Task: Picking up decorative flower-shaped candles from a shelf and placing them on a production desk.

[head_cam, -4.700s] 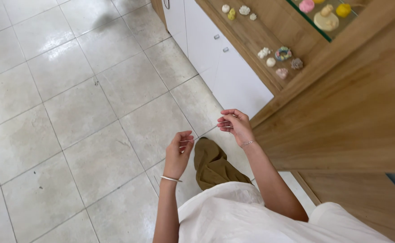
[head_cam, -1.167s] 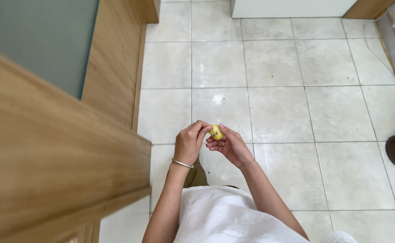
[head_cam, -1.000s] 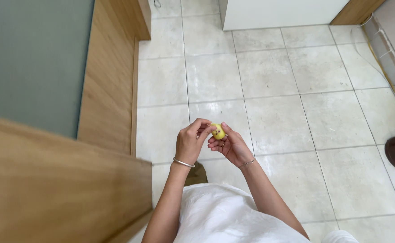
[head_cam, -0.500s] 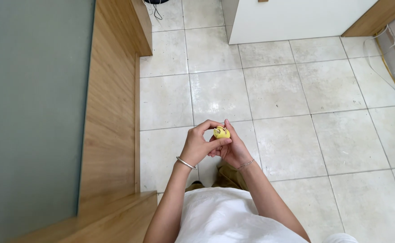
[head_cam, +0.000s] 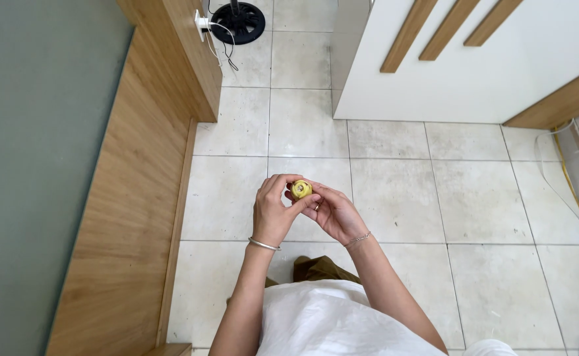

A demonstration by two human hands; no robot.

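While both the left hand (head_cam: pixel 273 214) and right hand (head_cam: pixel 331 212) pinch a small yellow round object (head_cam: pixel 301 190) mid-frame, a loosened grip could probably drop it onto the tiled floor (head_cam: pixel 395 191).

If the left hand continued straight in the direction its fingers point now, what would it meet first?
Probably the right hand: the left hand points right, across the small yellow round object both hands hold. Depth is uncertain.

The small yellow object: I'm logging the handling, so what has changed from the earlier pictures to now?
Early on, both hands were apart with nothing yellow showing. Now the left hand and right hand are together, gripping the small yellow object. Over the last second that grip stayed; only the view shifted.
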